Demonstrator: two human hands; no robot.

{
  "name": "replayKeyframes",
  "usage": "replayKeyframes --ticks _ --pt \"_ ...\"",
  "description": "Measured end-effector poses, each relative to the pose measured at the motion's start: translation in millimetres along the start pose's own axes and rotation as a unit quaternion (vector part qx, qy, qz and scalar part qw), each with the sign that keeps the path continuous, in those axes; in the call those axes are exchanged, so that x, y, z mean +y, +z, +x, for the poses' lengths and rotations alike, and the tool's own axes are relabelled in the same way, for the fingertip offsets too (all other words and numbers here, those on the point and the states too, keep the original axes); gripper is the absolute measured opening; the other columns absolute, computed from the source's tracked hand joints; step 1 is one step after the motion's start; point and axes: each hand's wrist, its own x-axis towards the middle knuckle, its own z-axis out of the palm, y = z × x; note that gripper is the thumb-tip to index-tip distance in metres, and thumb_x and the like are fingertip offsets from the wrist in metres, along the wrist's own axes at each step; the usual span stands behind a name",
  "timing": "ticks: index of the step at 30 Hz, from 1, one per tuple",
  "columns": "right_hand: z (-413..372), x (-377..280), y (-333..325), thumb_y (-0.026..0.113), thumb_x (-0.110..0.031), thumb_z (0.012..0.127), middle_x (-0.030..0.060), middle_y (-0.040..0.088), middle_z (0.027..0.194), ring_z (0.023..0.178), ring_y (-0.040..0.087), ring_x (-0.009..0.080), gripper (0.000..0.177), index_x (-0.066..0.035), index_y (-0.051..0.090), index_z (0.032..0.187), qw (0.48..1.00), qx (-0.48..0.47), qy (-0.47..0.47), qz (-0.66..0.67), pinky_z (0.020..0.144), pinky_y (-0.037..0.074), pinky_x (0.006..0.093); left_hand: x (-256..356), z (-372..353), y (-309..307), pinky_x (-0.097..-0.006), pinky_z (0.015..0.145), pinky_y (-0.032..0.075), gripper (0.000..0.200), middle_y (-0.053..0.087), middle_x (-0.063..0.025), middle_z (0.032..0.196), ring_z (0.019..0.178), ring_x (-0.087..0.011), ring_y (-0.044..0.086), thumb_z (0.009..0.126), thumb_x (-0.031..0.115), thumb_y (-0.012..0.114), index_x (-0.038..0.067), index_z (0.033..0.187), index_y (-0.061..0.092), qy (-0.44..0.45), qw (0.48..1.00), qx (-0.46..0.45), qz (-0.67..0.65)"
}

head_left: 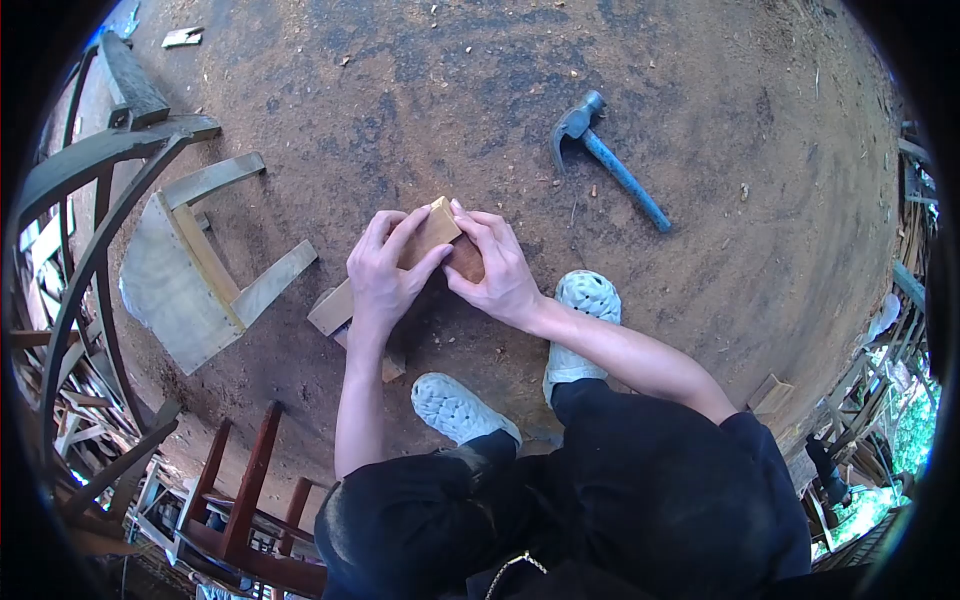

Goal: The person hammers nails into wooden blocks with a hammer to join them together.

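two hands: both closed on one wooden slat, side by side, thumbs close together.
left hand: laid across the slat's middle, fingers curled over its far edge, thumb on the near side; gripping, not spread.
right hand: clamped at the slat's upper end, fingers pressed together and bent down by the corner, tips touching the pale wood.
slat position: pale, lying slanted on the dirt ground, upper end between the hands, lower end poking out beside the left wrist toward the chair seat.
darker piece: brown wood under the right palm, touching the slat; shape mostly hidden.
small offcut: beneath the left forearm, near the slat's lower end.
hammer: blue handle, claw head, flat on the ground beyond the right hand, well apart from it.
seat details: pale panel with two rails, tilted on the ground left of the slat, near it; contact impossible to tell.
left shoe: white perforated clog, planted on the ground below the hands.
right shoe: same kind, just beside the right wrist.
dark chair frame: curved, at the far left edge.
red chair frame: lower left, beside the left knee.
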Motion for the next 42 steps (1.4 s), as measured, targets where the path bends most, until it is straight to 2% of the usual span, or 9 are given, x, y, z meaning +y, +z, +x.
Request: replayKeyframes --ticks 6,13,16,19,21,25,34,37,42 --pt "0.5 1.3 -0.6 0.084 -0.010 0.076 0.0208 0.056 0.148 0.127 0.058 0.0380 0.074 0.002 0.051 0.140 1.000 -0.003 -0.009 -0.006 0.108 0.048 0.0479 0.0 0.0 1.0 -0.0396 0.078 0.058 0.051 0.068 -0.0076 0.107 0.093 -0.0254 0.070 0.078 0.034 0.090 0.013 0.122 0.076 -0.012 1.000 -0.006 -0.006" --pt "2.7 -4.2 -5.8 0.088 -0.017 0.079 0.0208 0.060 0.141 0.124 0.061 0.0378 0.072 0.001 0.053 0.140 1.000 0.004 0.008 -0.005 0.104 0.051 0.0466 3.8 -9.4 7.4 -0.0405 0.090 0.053 0.050 0.067 -0.0034 0.118 0.107 -0.0243 0.064 0.082 0.036 0.086 0.013 0.125 0.075 -0.003 0.998 0.022 0.054" --pt "5.8 -10.3 -13.2 0.071 -0.013 0.099 0.0178 0.069 0.122 0.110 0.068 0.0313 0.033 0.001 0.064 0.128 0.986 0.108 0.097 0.081 0.095 0.055 0.0403 4.7 -8.4 8.8 -0.0406 0.093 0.051 0.050 0.068 -0.0024 0.120 0.111 -0.0249 0.063 0.083 0.036 0.085 0.013 0.126 0.074 -0.006 0.998 0.032 0.061" --pt "19.0 -5.8 -28.2 0.056 -0.008 0.107 0.0140 0.070 0.116 0.105 0.069 0.0247 0.022 -0.003 0.069 0.125 0.970 0.176 0.134 0.100 0.091 0.055 0.0372 8.0 -9.3 8.5 -0.0417 0.094 0.050 0.050 0.068 -0.0021 0.119 0.115 -0.0244 0.061 0.084 0.037 0.085 0.014 0.126 0.074 -0.009 0.997 0.038 0.066" --pt "25.9 -9.8 -37.1 0.059 -0.008 0.105 0.0122 0.072 0.114 0.103 0.069 0.0237 0.021 -0.004 0.072 0.122 0.971 0.163 0.163 0.071 0.089 0.055 0.0359 10.1 -8.9 9.0 -0.0419 0.095 0.048 0.050 0.069 -0.0026 0.118 0.115 -0.0243 0.061 0.084 0.037 0.084 0.013 0.126 0.074 -0.018 0.997 0.030 0.070" --pt "29.5 -14.1 -32.5 0.065 -0.006 0.100 0.0115 0.076 0.115 0.104 0.069 0.0255 0.019 -0.002 0.076 0.115 0.988 0.106 0.103 0.038 0.088 0.056 0.0358 16.7 -8.2 4.4 -0.0414 0.096 0.047 0.049 0.069 -0.0027 0.116 0.114 -0.0242 0.061 0.085 0.036 0.084 0.013 0.126 0.075 -0.052 0.997 0.006 0.056" --pt "23.9 -20.0 -20.4 0.067 -0.012 0.099 0.0128 0.075 0.124 0.113 0.066 0.0284 0.023 -0.001 0.077 0.116 0.993 0.014 0.107 0.038 0.098 0.054 0.0388 13.7 -7.8 3.0 -0.0381 0.096 0.047 0.049 0.071 -0.0028 0.120 0.117 -0.0231 0.062 0.085 0.039 0.083 0.013 0.126 0.076 -0.040 0.997 0.028 0.063" --pt "29.0 -24.6 -27.6 0.066 -0.015 0.102 0.0124 0.076 0.122 0.110 0.067 0.0243 0.024 -0.004 0.078 0.120 0.984 -0.013 0.168 0.053 0.096 0.055 0.0371 8.9 -6.3 0.4 -0.0388 0.098 0.046 0.050 0.071 -0.0030 0.121 0.118 -0.0229 0.062 0.085 0.041 0.083 0.013 0.126 0.076 -0.049 0.997 0.014 0.055" --pt "31.3 -9.4 -28.1 0.065 -0.019 0.104 0.0135 0.077 0.115 0.104 0.069 0.0212 0.027 -0.006 0.077 0.123 0.987 -0.022 0.144 0.061 0.092 0.055 0.0343 2.8 -5.3 -1.6 -0.0400 0.101 0.046 0.046 0.071 -0.0042 0.121 0.119 -0.0235 0.064 0.092 0.043 0.078 0.014 0.127 0.076 -0.086 0.996 0.014 -0.011"
